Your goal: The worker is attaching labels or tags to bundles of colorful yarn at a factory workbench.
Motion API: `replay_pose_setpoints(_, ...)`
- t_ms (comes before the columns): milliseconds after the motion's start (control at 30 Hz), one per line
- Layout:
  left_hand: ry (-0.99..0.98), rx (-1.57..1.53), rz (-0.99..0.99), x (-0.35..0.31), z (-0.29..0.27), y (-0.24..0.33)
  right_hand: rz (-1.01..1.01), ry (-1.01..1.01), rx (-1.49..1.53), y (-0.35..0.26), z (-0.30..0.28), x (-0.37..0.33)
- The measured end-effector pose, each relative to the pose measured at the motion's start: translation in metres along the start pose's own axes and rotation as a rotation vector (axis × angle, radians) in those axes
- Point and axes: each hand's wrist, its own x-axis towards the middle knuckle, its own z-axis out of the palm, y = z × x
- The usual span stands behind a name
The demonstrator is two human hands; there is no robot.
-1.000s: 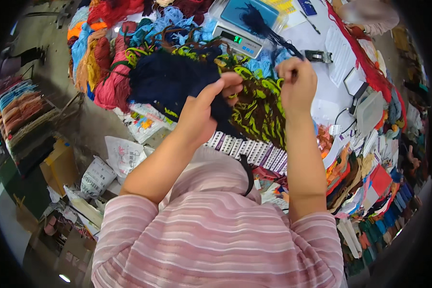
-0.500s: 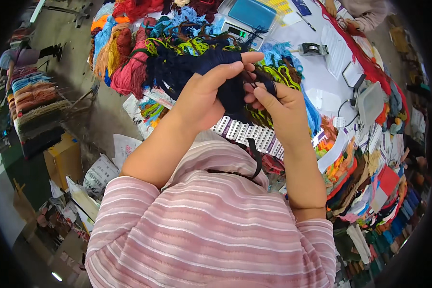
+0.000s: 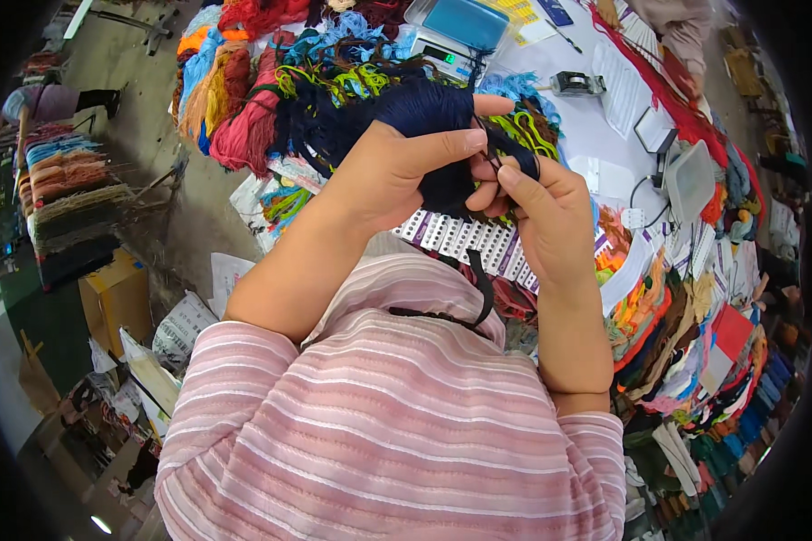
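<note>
A thick hank of navy thread [image 3: 435,106] hangs over my left hand [image 3: 392,171], which grips it with the index finger stretched past it and the thumb laid across the near side. My right hand [image 3: 546,198] is beside it, thumb and fingers pinching a few dark strands of the same thread. A loop of navy thread curls around the right fingers. The strands run between the two hands, close to the left thumb tip. Beneath the hank lie more navy skeins [image 3: 311,126] and lime green thread [image 3: 356,90]. Some fingertips of the left hand are hidden behind the hank.
Punched white cards [image 3: 465,239] line the table's near edge. Beyond my hands are a digital scale [image 3: 444,56] with a blue tray and a black tape dispenser [image 3: 576,84]. Pink skeins [image 3: 248,135] lie left; a clear plastic box [image 3: 692,180] stands right. A co-worker's sleeve [image 3: 686,32] shows at far right.
Both hands have shifted a little to the right with the navy hank, which now bulges higher above the left thumb. The co-worker's arm at far right has moved.
</note>
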Motion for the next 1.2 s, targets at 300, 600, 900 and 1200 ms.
replay_pose_setpoints(300, -0.003, -0.029, -0.01, -0.007, 0.01, -0.008, -0.042, 0.014, 0.025, -0.005, -0.005, -0.017)
replay_pose_setpoints(600, -0.053, 0.007, -0.06, -0.008, 0.024, -0.012, -0.134, 0.167, -0.502, -0.009, -0.001, -0.02)
replay_pose_setpoints(900, -0.023, 0.017, -0.017, -0.001, 0.022, -0.014, -0.531, 0.106, -0.557, 0.009, -0.025, -0.012)
replay_pose_setpoints(1200, -0.222, -0.337, -0.406, 0.014, -0.074, -0.014, -0.187, 0.416, 0.239, -0.092, -0.174, -0.027)
